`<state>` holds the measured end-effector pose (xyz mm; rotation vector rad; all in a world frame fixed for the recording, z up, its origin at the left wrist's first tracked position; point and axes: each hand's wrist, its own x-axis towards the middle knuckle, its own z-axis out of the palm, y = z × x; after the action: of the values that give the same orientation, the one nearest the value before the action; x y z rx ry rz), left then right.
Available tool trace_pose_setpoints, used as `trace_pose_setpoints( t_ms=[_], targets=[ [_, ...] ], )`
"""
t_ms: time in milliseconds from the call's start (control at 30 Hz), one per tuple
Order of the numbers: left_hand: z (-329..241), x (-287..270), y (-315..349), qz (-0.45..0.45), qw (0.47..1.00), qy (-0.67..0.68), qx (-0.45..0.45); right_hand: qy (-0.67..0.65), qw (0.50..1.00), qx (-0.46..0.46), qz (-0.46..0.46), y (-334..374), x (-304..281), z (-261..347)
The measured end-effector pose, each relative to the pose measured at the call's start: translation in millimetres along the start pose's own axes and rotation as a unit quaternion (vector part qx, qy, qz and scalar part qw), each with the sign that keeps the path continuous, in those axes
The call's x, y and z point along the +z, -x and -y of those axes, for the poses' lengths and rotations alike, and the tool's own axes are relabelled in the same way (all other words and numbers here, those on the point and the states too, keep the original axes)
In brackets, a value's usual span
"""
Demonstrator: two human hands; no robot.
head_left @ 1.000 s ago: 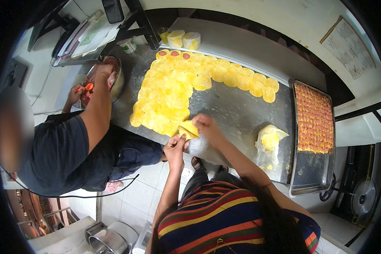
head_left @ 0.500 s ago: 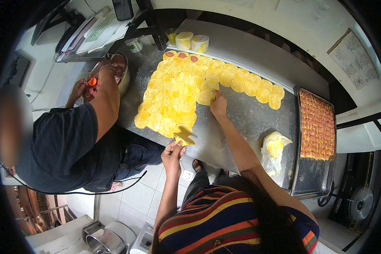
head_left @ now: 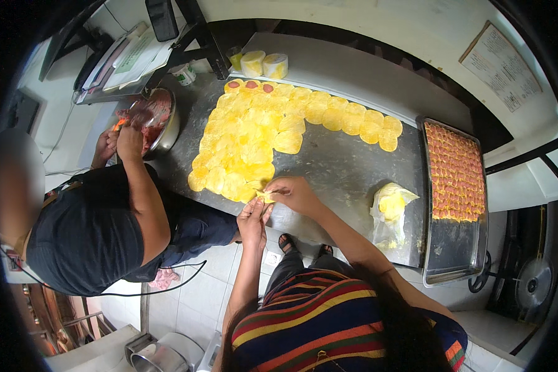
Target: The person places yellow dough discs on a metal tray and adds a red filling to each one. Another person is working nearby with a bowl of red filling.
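Observation:
Overlapping round yellow dough wrappers [head_left: 235, 142] cover the left part of the metal table, with a single line of them running right along the back. Three at the far left corner carry small pink dabs of meat filling. At the near edge of this sheet, my left hand [head_left: 252, 222] grips a small bunch of dough wrappers [head_left: 265, 196]. My right hand [head_left: 297, 195] has its fingers closed on the right side of the same bunch, so both hands meet there. How many wrappers are held cannot be seen.
At left, a co-worker [head_left: 99, 217] works over a metal bowl [head_left: 167, 133] of pink meat. Two wrapper stacks [head_left: 263, 64] stand at the back. An opened plastic bag of wrappers [head_left: 390, 211] lies right, beside a metal tray [head_left: 456, 248] with rows of filled pieces.
My right hand has left the wrapper it was touching in the sheet and come back to the bunch in my left hand. The co-worker's hands have shifted over the bowl.

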<state>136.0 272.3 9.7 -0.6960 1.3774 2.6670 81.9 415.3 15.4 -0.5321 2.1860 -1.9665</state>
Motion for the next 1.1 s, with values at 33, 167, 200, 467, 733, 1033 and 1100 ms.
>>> trace_pose_setpoints(
  t_ms=[33, 167, 200, 467, 733, 1033, 1100],
  targets=[
    [-1.0, 2.6, 1.4, -0.001, 1.000, 0.000, 0.004, -0.043, 0.999, 0.025, -0.007, -0.3, -1.1, -3.2],
    [-9.1, 6.6, 5.7, -0.010, 1.000, 0.000, 0.026, -0.218, 0.966, 0.035, -0.136, -17.5, -3.6, -17.6],
    [-11.9, 5.1, 5.5, -0.013, 0.999, 0.000, 0.033, -0.267, 0.946, 0.018, -0.186, -27.1, -5.0, -22.3],
    [-23.1, -20.2, 9.6, -0.036, 0.999, 0.001, 0.028, 0.211, 0.914, 0.147, -0.314, -61.3, -27.7, -93.9],
    [-14.3, -24.7, 5.3, 0.007, 1.000, 0.017, 0.011, 0.306, 0.894, 0.112, -0.306, -56.7, -29.5, -84.5],
    [-7.6, -7.6, 1.1, 0.011, 1.000, 0.011, -0.013, -0.011, 0.999, -0.026, -0.027, -9.8, -6.1, 6.8],
    [-6.2, -2.8, 2.1, 0.013, 1.000, 0.011, -0.017, 0.010, 1.000, -0.029, 0.002, 1.1, -0.1, 19.8]
  ],
)
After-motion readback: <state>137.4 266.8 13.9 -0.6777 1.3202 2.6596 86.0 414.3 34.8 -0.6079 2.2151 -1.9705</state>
